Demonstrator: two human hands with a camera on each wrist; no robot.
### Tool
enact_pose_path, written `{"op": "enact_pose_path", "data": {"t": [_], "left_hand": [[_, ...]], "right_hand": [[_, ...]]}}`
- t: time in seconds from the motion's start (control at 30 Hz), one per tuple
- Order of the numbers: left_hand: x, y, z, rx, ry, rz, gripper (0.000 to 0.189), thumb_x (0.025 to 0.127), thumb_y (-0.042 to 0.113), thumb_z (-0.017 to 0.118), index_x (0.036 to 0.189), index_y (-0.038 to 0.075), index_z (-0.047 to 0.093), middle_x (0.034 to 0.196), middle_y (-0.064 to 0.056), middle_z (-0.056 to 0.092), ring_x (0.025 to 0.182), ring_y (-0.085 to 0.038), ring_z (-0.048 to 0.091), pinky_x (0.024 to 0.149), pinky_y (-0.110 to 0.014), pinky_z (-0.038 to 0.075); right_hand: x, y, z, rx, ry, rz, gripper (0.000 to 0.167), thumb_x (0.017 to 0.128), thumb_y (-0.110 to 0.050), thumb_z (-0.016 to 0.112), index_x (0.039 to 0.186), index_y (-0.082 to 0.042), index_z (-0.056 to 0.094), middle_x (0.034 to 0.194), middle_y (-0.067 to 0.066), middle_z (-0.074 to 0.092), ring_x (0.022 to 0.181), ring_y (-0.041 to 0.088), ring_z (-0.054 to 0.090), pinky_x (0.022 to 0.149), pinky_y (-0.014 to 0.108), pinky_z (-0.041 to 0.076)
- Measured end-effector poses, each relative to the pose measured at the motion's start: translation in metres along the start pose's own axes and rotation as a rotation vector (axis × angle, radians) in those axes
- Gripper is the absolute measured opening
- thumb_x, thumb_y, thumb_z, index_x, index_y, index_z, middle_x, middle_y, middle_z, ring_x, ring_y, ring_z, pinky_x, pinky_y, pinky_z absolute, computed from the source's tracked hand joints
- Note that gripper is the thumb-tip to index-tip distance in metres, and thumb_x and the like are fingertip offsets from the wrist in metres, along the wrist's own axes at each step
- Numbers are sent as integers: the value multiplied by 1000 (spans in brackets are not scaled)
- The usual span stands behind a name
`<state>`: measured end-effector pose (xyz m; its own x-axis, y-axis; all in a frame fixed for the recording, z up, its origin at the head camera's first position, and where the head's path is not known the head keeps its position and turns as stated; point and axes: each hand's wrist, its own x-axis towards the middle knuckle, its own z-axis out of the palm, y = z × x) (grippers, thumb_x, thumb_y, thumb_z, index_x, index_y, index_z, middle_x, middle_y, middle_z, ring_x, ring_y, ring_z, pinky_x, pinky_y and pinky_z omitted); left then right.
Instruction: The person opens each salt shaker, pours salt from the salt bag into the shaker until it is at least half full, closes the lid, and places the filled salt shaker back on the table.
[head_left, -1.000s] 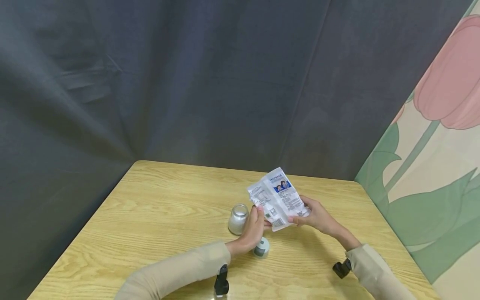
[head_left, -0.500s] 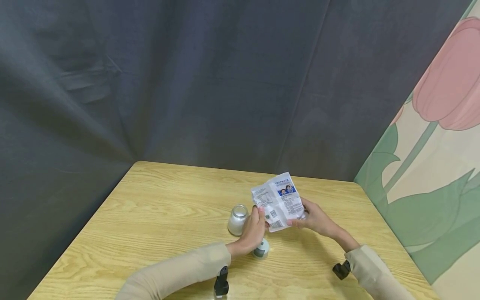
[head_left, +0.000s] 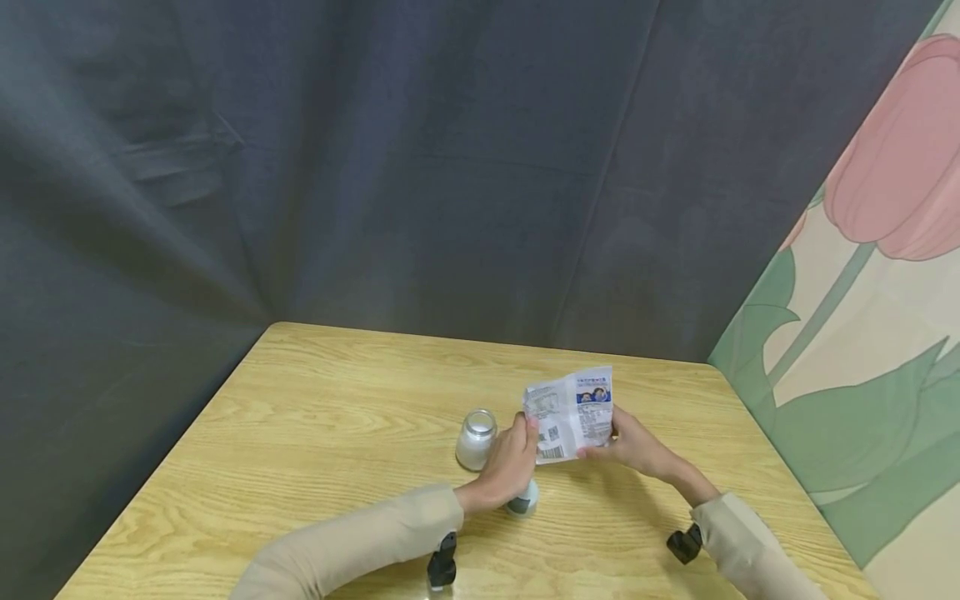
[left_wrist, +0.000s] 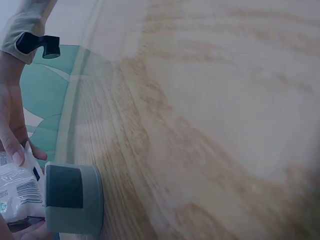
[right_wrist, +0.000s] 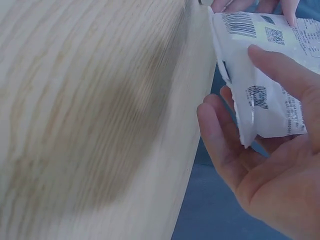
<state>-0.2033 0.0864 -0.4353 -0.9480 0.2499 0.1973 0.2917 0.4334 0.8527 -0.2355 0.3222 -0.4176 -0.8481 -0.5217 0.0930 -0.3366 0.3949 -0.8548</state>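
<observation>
A white printed pouch (head_left: pixel 572 421) is held between both hands above the table, its back text, barcode and small blue picture facing up. My left hand (head_left: pixel 512 462) pinches the pouch's left edge, thumb on top. From the right, my right hand (head_left: pixel 636 446) grips its lower right part; in the right wrist view the thumb lies on the printed face and the other fingers curl beneath the pouch (right_wrist: pixel 265 95). Beside my left hand stands an uncapped glass jar (head_left: pixel 476 442) with white contents. A pale round lid (head_left: pixel 523 500) with a dark patch sits just below that hand, partly covered by it.
The light wooden table (head_left: pixel 337 400) runs back to a dark grey curtain (head_left: pixel 450 183). At the right is a wall (head_left: pixel 862 375) with a painted tulip. Black wrist devices (head_left: pixel 442 562) are strapped at both sleeves.
The pouch has moved right and slightly nearer, turning clockwise so its top edge lies more level. My left hand has shifted a little right with it. The jar and lid have stayed put.
</observation>
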Motion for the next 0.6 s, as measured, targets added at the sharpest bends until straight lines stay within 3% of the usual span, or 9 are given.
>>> {"op": "enact_pose_path", "data": {"t": [0.17, 0.4, 0.6], "left_hand": [[1, -1, 0, 38, -41, 57, 38, 111, 31, 25, 109, 5, 53, 78, 1, 55, 60, -5, 47, 48, -21, 43], [4, 0, -1, 44, -83, 70, 38, 111, 29, 27, 116, 3, 53, 75, 3, 52, 57, -6, 45, 45, -22, 42], [5, -1, 0, 53, -143, 87, 33, 111, 23, 33, 98, 3, 56, 68, 5, 46, 53, -4, 39, 41, -20, 37]], "right_hand": [[-2, 5, -3, 38, -37, -3, 70, 85, -4, 78, 142, 8, 39, 119, 25, 62, 95, 25, 66, 74, 31, 59], [-5, 10, -7, 28, -61, 13, 60, 88, -7, 76, 137, 8, 45, 118, 21, 64, 96, 24, 66, 77, 30, 57], [-11, 17, -9, -14, -53, 50, 52, 88, -8, 76, 131, 7, 50, 114, 16, 66, 95, 23, 65, 78, 31, 52]]}}
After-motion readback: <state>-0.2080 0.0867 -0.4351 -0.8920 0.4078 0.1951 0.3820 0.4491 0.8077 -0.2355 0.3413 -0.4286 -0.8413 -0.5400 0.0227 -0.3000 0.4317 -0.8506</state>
